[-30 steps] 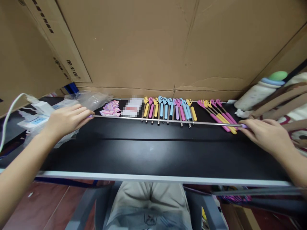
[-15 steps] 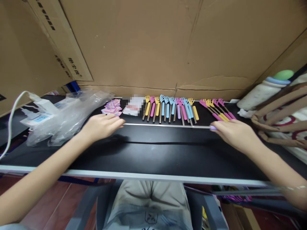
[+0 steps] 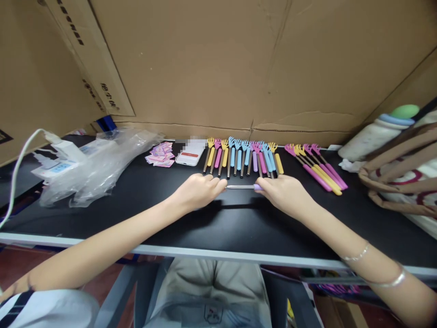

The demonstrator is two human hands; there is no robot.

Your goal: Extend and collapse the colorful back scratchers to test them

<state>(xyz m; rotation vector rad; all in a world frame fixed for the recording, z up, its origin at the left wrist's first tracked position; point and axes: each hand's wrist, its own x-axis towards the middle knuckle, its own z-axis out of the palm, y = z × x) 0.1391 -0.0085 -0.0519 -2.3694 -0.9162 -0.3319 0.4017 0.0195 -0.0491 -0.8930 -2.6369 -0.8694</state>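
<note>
Rod (image 3: 241,187), one slim silvery length with a purple end, is spanning the short gap between the left hand (image 3: 201,189) and the right hand (image 3: 285,193), and is casting a shadow on the black table (image 3: 218,232) below. All the visible fingers of the left hand are curling closely round its plain end; those of the right hand are gripping the purple end just as closely, with most of that end hidden inside. Two bracelets (image 3: 392,279) are circling the right forearm. Beyond the hands, eleven claw-headed sticks (image 3: 239,159) are lying in a row, their handles showing five blue, three yellow, two pink and one purple. Five more sticks (image 3: 326,177), three pink and two yellow, are slanting together to the right. One white phone (image 3: 189,158) is lying left of the row, next to a pile of printed slips (image 3: 160,155) overlapping too much to count. Clear plastic (image 3: 99,171) is covering part of one power strip (image 3: 61,168), and one bottle (image 3: 363,136) is leaning at the far right.
</note>
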